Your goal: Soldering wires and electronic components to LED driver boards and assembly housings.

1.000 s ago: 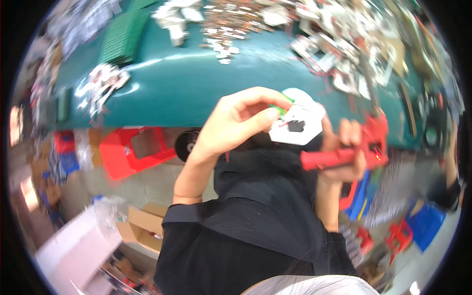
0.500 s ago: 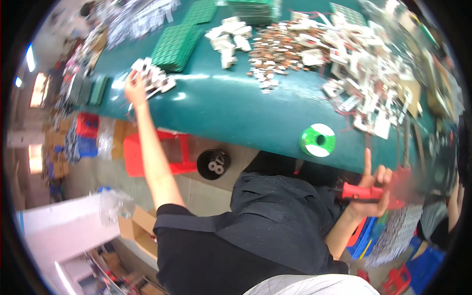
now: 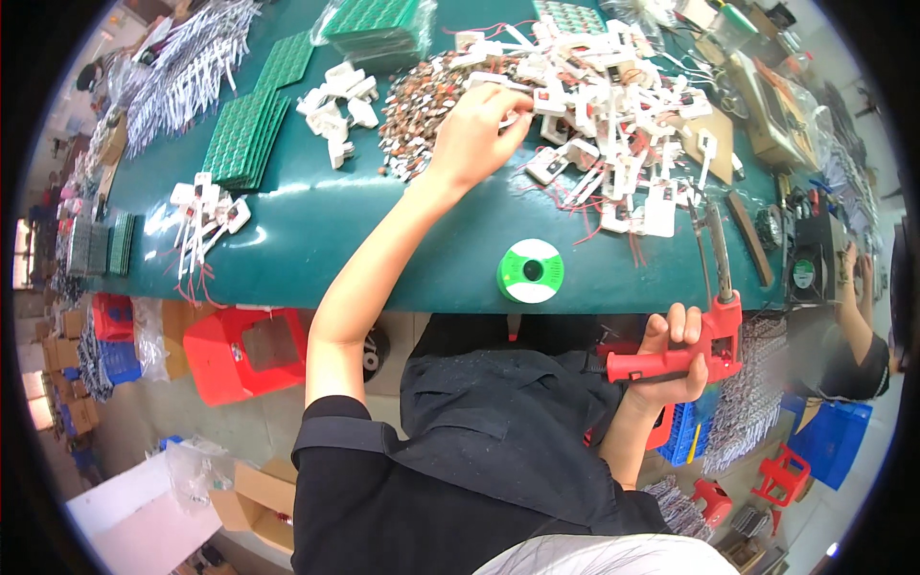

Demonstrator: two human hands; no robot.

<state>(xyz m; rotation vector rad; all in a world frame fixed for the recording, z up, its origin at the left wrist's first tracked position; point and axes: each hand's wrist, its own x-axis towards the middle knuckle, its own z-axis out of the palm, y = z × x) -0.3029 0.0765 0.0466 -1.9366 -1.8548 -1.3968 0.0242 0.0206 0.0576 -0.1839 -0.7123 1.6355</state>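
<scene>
My left hand [image 3: 476, 136] reaches across the bench to the edge of the white parts heap. Its thumb and fingers pinch a white plastic piece [image 3: 508, 120], mostly hidden. In my right hand [image 3: 676, 359], near the bench's front edge, is a red soldering gun [image 3: 724, 340], its metal tip pointing up and away over the bench. White plastic parts with thin red wires [image 3: 661, 213] lie heaped beyond the gun. Small brown and white components [image 3: 412, 115] are piled beside my left hand. A green solder spool [image 3: 532, 271] lies between my arms.
Green circuit panels [image 3: 244, 139] are stacked at left, with more in a bagged stack [image 3: 374, 29] at the back. Several wired white parts [image 3: 206, 216] lie at the bench's left. A red stool [image 3: 244, 355] stands below the front edge. Another person's arm [image 3: 858, 321] shows at far right.
My left hand has moved right, from the small group of white parts at the left to the big heap. The soldering gun stays in my right hand. The whole view has shifted.
</scene>
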